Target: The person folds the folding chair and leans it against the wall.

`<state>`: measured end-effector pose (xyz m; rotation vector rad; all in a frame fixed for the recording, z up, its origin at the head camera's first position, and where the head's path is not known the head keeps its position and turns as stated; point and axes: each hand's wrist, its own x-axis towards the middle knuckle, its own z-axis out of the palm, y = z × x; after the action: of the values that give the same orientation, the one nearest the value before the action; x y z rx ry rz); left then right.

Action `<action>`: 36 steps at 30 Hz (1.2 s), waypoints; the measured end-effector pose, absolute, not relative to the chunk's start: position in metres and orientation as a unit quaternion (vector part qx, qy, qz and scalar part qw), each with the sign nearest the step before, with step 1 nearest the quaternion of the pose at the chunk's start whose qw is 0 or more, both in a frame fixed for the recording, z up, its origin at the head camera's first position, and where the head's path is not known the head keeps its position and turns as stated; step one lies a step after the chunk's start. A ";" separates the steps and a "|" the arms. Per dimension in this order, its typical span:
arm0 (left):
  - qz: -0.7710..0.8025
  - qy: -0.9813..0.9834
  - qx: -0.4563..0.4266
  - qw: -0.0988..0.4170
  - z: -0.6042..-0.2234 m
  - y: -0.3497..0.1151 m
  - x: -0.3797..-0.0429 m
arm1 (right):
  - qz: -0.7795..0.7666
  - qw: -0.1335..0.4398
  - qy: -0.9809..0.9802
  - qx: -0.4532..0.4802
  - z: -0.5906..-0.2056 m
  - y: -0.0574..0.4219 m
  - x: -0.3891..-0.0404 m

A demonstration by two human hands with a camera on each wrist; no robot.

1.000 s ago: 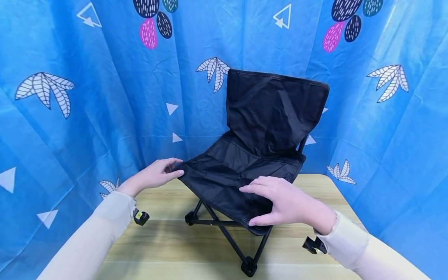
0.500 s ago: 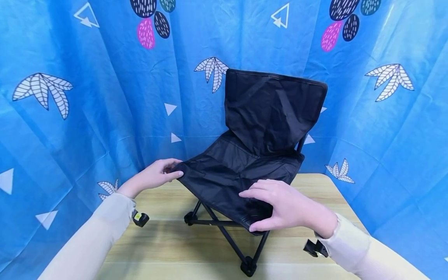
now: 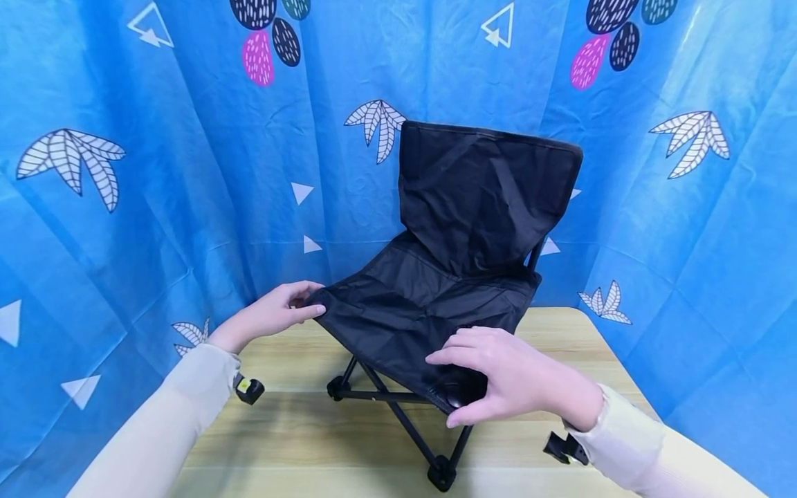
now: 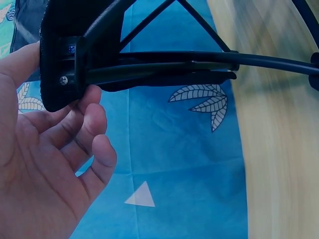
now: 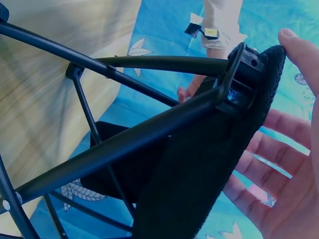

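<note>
A black folding camp chair [image 3: 398, 318] stands unfolded, its backrest [image 3: 488, 197] raised and turned slightly to the right. At the seat's left front corner my left hand [image 3: 274, 315] holds the fabric edge between thumb and fingers. Seen from below in the left wrist view, its curled fingertips lie against the corner bracket [image 4: 65, 64]. My right hand [image 3: 510, 373] is spread loosely over the right front corner, thumb near the front edge. In the right wrist view, the fingers extend behind the dark seat fabric [image 5: 199, 159], beside the corner bracket [image 5: 241, 82].
Crossed black legs with round feet [image 3: 442, 474] stand on a pale wood-grain tabletop [image 3: 280, 443]. A blue patterned curtain [image 3: 280, 138] hangs close behind the chair and along both sides. Each wrist carries a small black camera mount [image 3: 250, 389].
My right hand has shifted slightly down and toward me at the right front corner, its thumb lower along the edge. My left hand stays at its corner. The chair has barely moved in view.
</note>
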<state>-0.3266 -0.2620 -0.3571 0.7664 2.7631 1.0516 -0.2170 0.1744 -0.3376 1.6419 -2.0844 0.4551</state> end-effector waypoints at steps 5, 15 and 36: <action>0.345 0.902 0.255 0.046 -0.356 -0.261 -0.327 | 0.158 0.217 -0.757 0.595 -0.339 0.175 -0.214; 0.351 0.900 0.254 0.052 -0.354 -0.258 -0.325 | 0.136 0.238 -0.748 0.605 -0.342 0.174 -0.209; 0.329 0.909 0.253 0.036 -0.358 -0.264 -0.331 | 0.151 0.260 -0.720 0.626 -0.354 0.175 -0.208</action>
<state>-0.3311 -0.2641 -0.3576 0.7772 2.7923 1.0122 -0.2082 0.1751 -0.3544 1.6955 -1.9495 0.4094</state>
